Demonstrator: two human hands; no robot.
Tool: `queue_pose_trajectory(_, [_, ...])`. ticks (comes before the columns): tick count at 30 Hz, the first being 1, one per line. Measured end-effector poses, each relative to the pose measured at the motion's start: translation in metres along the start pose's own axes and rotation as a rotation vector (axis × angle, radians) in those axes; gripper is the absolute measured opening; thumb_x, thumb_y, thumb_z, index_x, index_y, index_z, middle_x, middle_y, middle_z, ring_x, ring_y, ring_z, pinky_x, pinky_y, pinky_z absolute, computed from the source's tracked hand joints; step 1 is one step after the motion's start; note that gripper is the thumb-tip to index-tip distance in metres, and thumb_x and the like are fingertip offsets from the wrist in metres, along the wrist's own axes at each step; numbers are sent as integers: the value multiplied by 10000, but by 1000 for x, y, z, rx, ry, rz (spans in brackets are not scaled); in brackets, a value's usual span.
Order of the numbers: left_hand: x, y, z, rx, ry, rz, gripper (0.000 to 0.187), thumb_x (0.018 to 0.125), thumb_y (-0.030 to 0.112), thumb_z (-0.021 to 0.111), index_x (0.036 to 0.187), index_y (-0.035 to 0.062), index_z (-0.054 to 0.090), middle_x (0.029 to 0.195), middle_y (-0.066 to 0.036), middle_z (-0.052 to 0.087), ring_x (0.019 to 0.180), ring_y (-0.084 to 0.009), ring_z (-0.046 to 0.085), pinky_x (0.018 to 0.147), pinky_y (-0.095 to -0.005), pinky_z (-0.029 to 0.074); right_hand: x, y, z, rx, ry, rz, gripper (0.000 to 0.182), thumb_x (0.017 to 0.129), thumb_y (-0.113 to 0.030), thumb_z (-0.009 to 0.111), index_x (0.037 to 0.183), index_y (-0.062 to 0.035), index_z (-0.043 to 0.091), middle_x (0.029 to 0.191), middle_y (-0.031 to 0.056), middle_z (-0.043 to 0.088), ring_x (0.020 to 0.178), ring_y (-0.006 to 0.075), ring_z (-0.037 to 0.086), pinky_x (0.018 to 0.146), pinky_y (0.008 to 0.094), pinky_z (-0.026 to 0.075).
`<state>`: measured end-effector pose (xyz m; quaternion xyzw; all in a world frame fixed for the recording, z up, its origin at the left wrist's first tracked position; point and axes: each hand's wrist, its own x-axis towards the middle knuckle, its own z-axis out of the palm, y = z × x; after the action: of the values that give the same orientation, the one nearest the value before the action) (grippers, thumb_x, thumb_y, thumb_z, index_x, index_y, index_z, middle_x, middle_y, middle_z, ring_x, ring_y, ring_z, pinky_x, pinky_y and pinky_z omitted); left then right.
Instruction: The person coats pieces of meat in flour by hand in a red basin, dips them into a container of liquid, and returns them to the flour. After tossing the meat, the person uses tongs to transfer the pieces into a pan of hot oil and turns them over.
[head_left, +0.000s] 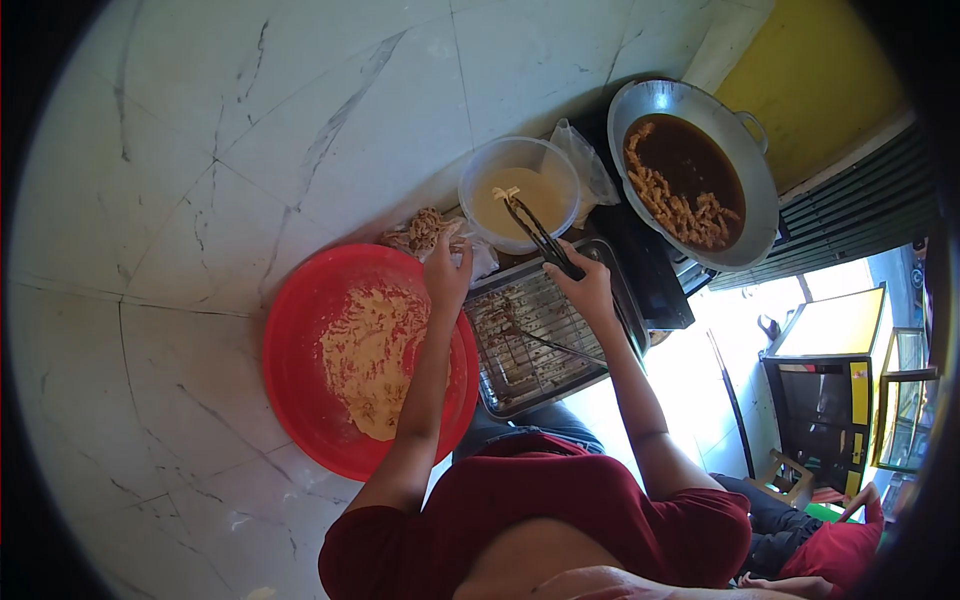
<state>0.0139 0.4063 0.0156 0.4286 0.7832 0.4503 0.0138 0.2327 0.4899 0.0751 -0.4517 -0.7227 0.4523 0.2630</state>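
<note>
Hands apart, as I view them remotely via head cam: R hand [588,288] grips dark tongs [541,236], their tips holding a pale strip [506,193] over a clear plastic bucket [468,186] w/ cloudy tan liquid [548,192]. L hand [449,275] has fingers drawn narrow near a heap of lt. brown strips [428,228] and a plastic bag [484,260]; I can't tell if it pinches anything. Nearest me, under the L forearm, sits a red basin [293,345] w/ pale flour [362,350] spread across its bottom. Btwn basin and stove [665,305] is a metal tray [517,407] w/ a wire rack and dark crumbs. On the R, a wide pan [755,175] holds brown oil [688,165], golden fried pcs. [690,218] gathered along one side. Bkgd., lower R: another person [838,553] in a red top, near a yellow-and-black cabinet [820,400].
</note>
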Motion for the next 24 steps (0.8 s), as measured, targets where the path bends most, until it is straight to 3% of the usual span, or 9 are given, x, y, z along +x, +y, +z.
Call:
queue_pose_trajectory(8, [-1,-1,-2,-18,-17,-9,347,874,200,630,1182,52,574,989,-164,667,861,-313,654,746,-388,503,-6,-3,3,12,31,-57,449,805,-189,725,1195,6,616,1165,186,645,1131,223,604,991,332,423])
queue_pose_trajectory(11, [-4,-10,-1,-350,66,109,339,903,172,618,1209,41,554,1086,-132,649,954,-239,641,832,-338,488,-5,-2,5,66,-5,38,459,812,-211,728,1195,15,615,1157,175,653,1114,193,608,988,325,417])
queue_pose_trajectory(13, [-20,-19,-5,-719,131,-85,328,928,130,589,1232,19,534,1142,-106,614,1045,-178,587,915,-303,444,-4,1,3,47,-25,31,492,807,-250,744,1207,6,616,965,118,710,864,119,650,805,278,492])
queue_pose_trajectory(14, [-28,-25,-10,-901,167,-182,323,941,109,574,1243,8,523,1170,-93,597,1090,-148,560,957,-286,422,-7,1,2,73,-54,53,501,803,-254,749,1213,2,615,892,90,697,778,97,621,726,261,479])
queue_pose_trajectory(16, [-54,-25,-40,-868,224,-220,321,952,107,559,1251,0,514,1186,-83,575,1093,-136,543,947,-277,423,-19,-19,-3,123,-120,101,521,794,-262,759,1224,-7,613,748,34,671,606,54,564,569,226,454])
queue_pose_trajectory(17, [-73,-26,-58,-849,254,-247,320,958,107,552,1255,-4,509,1194,-78,564,1094,-130,534,942,-272,424,-26,-24,1,169,-120,44,548,785,-268,769,1241,-13,603,620,-44,578,485,2,409,441,202,326])
queue_pose_trajectory(20, [-136,-46,-119,-741,277,-424,322,954,144,570,1234,-1,506,1157,-82,577,1041,-127,549,903,-263,436,-45,-51,2,75,-305,49,545,795,-262,761,1244,0,596,725,6,646,579,28,514,540,203,420])
queue_pose_trajectory(21, [-156,-54,-139,-692,328,-449,322,956,146,567,1235,-2,507,1141,-76,582,1030,-124,551,896,-261,437,-50,-52,11,121,-346,-81,535,805,-260,754,1245,0,593,872,63,690,711,72,591,682,234,482])
queue_pose_trajectory(24, [-208,-75,-193,-572,483,-488,315,957,153,566,1227,-1,518,1087,-63,601,991,-120,563,871,-260,446,-70,-96,32,-68,-525,4,475,806,-226,748,1223,-37,621,1021,113,699,857,106,620,810,272,486])
